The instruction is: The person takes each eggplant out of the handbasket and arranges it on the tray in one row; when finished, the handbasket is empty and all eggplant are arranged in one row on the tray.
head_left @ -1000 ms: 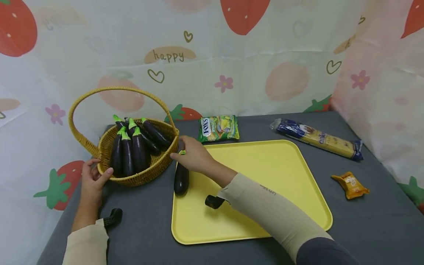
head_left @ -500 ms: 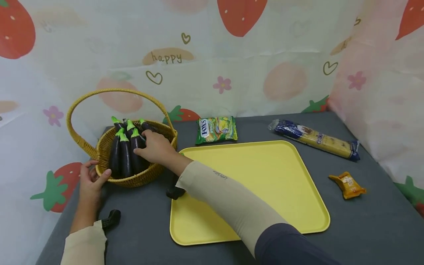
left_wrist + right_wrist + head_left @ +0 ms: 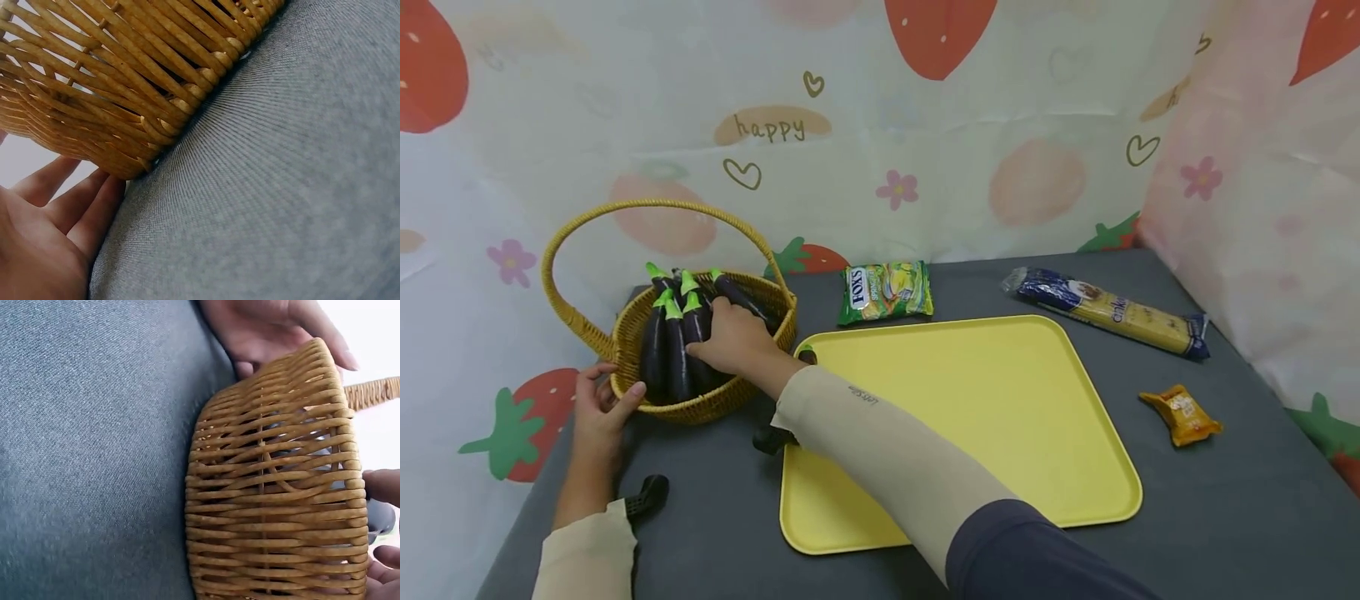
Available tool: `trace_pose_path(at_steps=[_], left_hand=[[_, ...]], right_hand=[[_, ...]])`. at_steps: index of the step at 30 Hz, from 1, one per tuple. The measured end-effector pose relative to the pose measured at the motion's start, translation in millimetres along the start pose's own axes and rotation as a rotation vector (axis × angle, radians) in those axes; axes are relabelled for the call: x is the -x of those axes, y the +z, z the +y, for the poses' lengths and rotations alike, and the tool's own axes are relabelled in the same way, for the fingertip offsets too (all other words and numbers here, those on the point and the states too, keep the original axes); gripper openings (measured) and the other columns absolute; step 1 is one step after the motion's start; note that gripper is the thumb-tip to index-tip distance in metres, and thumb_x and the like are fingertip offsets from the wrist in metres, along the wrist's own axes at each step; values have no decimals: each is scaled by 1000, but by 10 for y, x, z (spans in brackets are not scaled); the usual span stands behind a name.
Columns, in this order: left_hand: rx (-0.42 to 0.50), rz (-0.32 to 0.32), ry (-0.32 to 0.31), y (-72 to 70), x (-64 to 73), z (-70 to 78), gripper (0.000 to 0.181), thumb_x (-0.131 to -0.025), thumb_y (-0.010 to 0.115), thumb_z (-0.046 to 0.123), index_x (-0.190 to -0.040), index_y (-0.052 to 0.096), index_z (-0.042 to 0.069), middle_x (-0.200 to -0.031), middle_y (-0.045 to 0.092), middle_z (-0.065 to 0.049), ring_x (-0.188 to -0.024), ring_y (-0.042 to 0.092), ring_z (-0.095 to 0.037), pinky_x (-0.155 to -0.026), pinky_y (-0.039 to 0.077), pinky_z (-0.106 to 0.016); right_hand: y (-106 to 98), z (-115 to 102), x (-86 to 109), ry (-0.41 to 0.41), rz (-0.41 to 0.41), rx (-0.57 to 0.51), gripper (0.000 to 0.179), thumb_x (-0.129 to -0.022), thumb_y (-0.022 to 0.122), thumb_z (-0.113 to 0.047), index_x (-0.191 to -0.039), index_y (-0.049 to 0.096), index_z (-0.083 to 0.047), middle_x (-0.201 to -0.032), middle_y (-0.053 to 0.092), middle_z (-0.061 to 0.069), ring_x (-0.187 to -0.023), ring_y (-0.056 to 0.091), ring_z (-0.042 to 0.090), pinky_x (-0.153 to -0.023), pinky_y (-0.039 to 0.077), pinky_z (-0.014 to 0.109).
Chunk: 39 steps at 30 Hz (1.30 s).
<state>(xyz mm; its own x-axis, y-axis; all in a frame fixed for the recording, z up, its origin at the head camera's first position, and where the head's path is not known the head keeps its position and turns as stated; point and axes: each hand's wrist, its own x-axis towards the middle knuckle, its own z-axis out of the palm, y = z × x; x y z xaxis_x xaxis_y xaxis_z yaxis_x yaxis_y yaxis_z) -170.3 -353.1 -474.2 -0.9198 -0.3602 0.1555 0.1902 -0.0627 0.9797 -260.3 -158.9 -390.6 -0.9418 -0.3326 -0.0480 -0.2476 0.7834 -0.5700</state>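
A yellow wicker basket (image 3: 707, 410) with a tall looped handle stands at the left, holding several dark eggplants with green caps. My right hand (image 3: 737, 342) reaches over its right rim, thumb and fingers around an eggplant (image 3: 697, 322) among the others. In the right wrist view, a dark grey piece shows between the thumb and fingers behind the rim. At the basket's left side, my left hand (image 3: 601, 412) rests with its thumb at the rim. Its fingers lie extended against the wicker's lower edge in the left wrist view.
A yellow tray (image 3: 962, 375) lies right of the basket. Another eggplant (image 3: 807, 356) on its left edge is mostly hidden by my right arm. Behind stands a green candy bag (image 3: 886, 292). To the right lie a pasta pack (image 3: 1108, 312) and a small orange packet (image 3: 1183, 415).
My right hand has moved left from the eggplant on the tray's edge into the basket, around an eggplant there. The left hand stays at the basket. The view has shifted slightly.
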Motion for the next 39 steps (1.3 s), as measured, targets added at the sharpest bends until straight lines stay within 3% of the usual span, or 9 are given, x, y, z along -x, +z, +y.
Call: trace_pose_path(at_steps=[8, 17, 22, 32, 39], left_hand=[[-6, -5, -9, -17, -6, -11, 40, -94, 60, -1, -123, 41, 18, -120, 55, 0, -99, 59, -6, -77, 46, -14], [-1, -5, -4, 20, 12, -1, 39, -94, 60, 0, -123, 41, 18, -120, 54, -2, -97, 57, -7, -76, 46, -14], [-3, -8, -1, 8, 4, -9, 39, -94, 58, -2, -123, 41, 18, -120, 55, -2, -97, 58, -7, -76, 46, -15], [-23, 12, -5, 24, -27, 22, 39, -95, 59, 1, -123, 40, 19, -120, 55, 1, -99, 56, -6, -79, 44, -14], [-33, 1, 5, 29, 4, 4, 39, -95, 59, 1, -123, 40, 20, -116, 57, 3, -97, 57, -5, -78, 43, -14]], right_hand=[[-81, 75, 61, -44, 34, -184, 61, -89, 70, -42, -140, 44, -21, -118, 61, -7, -97, 60, 10, -79, 49, 27], [-559, 235, 216, -186, 59, -415, 59, -91, 69, -38, -141, 45, -18, -109, 56, -6, -94, 55, 7, -76, 46, 25], [-765, 510, 426, -240, 34, -524, 58, -92, 68, -34, -142, 44, -17, -107, 58, -5, -92, 57, 9, -73, 49, 29], [-922, 1176, 767, -145, 8, -775, 53, -93, 68, -19, -141, 45, -13, -113, 55, 8, -95, 60, 22, -74, 53, 40], [-726, 1549, 857, -43, -16, -827, 53, -92, 68, -14, -141, 45, -10, -110, 55, 12, -91, 62, 24, -70, 55, 37]])
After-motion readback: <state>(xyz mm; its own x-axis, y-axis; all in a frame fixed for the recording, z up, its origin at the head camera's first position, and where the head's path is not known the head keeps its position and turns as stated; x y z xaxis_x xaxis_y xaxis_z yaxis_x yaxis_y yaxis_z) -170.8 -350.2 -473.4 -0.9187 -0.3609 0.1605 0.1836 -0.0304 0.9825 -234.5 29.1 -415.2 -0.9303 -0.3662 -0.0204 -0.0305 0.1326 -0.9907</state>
